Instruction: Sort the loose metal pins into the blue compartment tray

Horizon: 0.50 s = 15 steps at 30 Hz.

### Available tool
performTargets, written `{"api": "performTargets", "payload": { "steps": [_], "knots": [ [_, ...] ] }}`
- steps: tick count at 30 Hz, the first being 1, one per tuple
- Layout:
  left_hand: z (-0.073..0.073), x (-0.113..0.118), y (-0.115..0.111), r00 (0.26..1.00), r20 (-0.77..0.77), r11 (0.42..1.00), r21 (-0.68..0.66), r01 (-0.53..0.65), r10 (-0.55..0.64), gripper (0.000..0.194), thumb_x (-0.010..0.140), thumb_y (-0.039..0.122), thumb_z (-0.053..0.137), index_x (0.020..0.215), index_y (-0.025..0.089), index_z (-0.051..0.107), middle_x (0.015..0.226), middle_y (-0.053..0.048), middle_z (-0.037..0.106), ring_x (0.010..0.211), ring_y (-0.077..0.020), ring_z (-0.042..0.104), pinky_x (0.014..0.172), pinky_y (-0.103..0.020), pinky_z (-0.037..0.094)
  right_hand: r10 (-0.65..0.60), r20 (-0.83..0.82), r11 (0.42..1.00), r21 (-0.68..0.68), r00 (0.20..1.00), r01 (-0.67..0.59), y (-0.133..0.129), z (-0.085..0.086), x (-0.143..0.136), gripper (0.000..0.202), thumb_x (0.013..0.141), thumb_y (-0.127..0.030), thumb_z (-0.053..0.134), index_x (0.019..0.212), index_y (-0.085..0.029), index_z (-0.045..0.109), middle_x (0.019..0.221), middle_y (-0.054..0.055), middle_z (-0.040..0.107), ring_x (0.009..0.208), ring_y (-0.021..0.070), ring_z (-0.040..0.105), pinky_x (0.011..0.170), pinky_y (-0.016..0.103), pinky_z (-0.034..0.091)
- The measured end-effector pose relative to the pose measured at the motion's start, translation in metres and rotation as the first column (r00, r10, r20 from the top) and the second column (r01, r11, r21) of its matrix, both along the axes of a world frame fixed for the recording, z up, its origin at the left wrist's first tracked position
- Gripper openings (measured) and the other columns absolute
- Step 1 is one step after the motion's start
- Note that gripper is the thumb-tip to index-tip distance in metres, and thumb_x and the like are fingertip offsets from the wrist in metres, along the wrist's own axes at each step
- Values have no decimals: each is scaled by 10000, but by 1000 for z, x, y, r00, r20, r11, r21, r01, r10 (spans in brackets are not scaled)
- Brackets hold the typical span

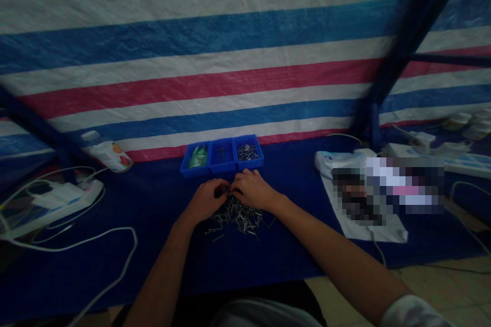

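Observation:
On the blue table lies a loose pile of thin, shiny metal pieces (241, 216) that look like screws or nails. My left hand (207, 199) is at the pile's upper left, with thumb and fingers curled together. From the right, my right hand (251, 189) meets it over the pile's far edge, its fingers bent down. The fingertips hide whatever is between them. Just beyond the hands are three joined blue bins: the left bin (184, 167) holds a green and clear plastic packet, the middle bin (223, 165) a few metal pieces, the right bin (253, 164) many.
A bottle with a fruit label (113, 157) leans at the back left. Near it lies a white power strip (76, 207) with a looping white cable (115, 230). To the right are a tissue pack (332, 162), a white sheet (395, 233) with blurred-out items, and another power strip (460, 163).

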State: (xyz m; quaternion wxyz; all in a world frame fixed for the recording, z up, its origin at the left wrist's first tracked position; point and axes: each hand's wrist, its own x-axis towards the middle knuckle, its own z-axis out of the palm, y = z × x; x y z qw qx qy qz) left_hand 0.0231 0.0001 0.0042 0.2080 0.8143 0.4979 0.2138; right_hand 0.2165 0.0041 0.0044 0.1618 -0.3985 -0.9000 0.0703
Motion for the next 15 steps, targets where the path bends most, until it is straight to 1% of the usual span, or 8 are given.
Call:
{"api": "performTargets", "payload": {
  "steps": [6, 10, 15],
  "knots": [
    [-1, -1, 0, 1000, 3, 1000, 1, -11, 11, 193, 820, 204, 578, 981, 194, 683, 880, -35, 691, 774, -186, 624, 717, -309, 460, -36, -30, 999, -1, 999, 36, 0, -1, 0, 170, 936, -204, 526, 917, -190, 695, 993, 75, 661, 939, 223, 511, 733, 342, 289],
    [-1, -1, 1, 1000, 7, 1000, 17, 11, -11, 159, 859, 224, 558, 925, 201, 701, 894, -38, 698, 816, -194, 636, 749, -315, 460, -62, -78, 998, -2, 995, 62, 1, 0, 0, 128, 926, -213, 554, 921, -190, 679, 998, 56, 674, 934, 213, 520, 714, 329, 273],
    [1, -1, 1, 1000, 26, 999, 42, -9, 7, 184, 901, 283, 531, 876, 211, 697, 855, -24, 695, 769, -181, 629, 708, -295, 450, -101, -141, 995, -13, 985, 100, 2, 2, 0, 104, 925, -209, 572, 916, -192, 674, 986, 45, 688, 941, 204, 538, 737, 329, 282]
  ]
}}
